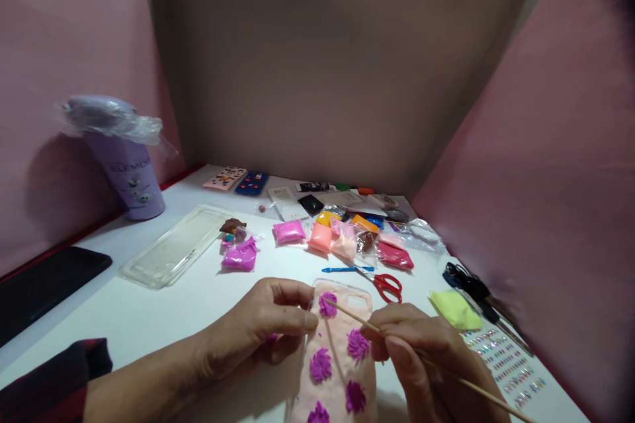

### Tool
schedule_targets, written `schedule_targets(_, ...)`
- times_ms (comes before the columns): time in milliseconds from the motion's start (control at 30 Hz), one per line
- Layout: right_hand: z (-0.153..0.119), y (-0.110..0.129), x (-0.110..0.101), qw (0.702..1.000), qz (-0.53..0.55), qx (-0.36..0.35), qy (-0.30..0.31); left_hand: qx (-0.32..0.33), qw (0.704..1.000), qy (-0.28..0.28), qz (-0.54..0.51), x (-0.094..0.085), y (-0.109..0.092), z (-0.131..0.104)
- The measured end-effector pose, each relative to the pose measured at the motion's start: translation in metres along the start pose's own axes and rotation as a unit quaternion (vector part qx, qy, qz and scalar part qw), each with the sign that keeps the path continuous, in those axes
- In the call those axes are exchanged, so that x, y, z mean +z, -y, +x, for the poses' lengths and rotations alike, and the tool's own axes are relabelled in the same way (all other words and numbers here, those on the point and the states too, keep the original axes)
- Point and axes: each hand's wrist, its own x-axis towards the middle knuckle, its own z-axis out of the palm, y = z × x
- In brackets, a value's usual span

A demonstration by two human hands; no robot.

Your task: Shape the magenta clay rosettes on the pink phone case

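Right hand [436,353] gripping skewer [354,317], left hand [262,317] pinching phone case [336,362], cup [129,175] lettered "ELEMEN"

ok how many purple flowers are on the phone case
5 in view: top-left flower, upper-right flower, middle-left flower, lower-right flower, bottom-left flower. More may lie beyond the picture's lower edge.

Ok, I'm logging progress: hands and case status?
Left hand holding phone case edge. Right hand gripping stick, tip at top purple flower. Scissors lie beyond, not blocking.
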Motion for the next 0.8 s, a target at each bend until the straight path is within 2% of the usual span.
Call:
schedule_targets(400, 0.0044, 0.0012, 0.001, 0.999, 0.003, -0.043, 0.004, -0.002, 1.0, 0.011, 0.008, -0.0021, 0.0006, 0.0002)
schedule_targets(533, 0.002, 0.0009, 0.0006, 1.0, -0.001, -0.021, -0.015, -0.006, 1.0, 0.006, 0.007, -0.0021, 0.0007, -0.0005)
schedule_targets(800, -0.0011, 0.0001, -0.0008, 1.0, 0.003, -0.011, -0.008, -0.007, 1.0, 0.002, -0.002, -0.0006, 0.0009, -0.0007)
